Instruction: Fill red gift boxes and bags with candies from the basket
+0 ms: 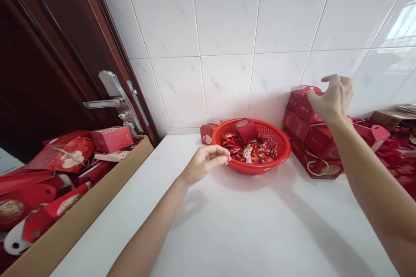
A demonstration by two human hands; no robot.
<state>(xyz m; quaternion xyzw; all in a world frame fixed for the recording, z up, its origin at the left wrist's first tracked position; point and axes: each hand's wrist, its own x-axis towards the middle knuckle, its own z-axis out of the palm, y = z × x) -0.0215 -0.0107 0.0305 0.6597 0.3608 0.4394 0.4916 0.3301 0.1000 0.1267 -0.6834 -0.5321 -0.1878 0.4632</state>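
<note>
My left hand (208, 162) is in front of the left rim of a red plastic basket (256, 169), its fingers pressed together; whether anything small is between them cannot be made out. Inside the basket lie wrapped sweets (260, 152) and a small dark red box (245, 130). Over the stack of red boxes (320, 138) on the right, my right hand (333, 95) is raised with thumb and fingers apart and nothing visible in it. A red box handle (312, 90) shows just beside its thumb.
A cardboard box (97, 199) full of red gift boxes stands at the left, by a dark door (55, 52). Behind the basket is a small red box (208, 133). More red items (401, 160) lie at the far right. A tiled wall (227, 91) rises behind.
</note>
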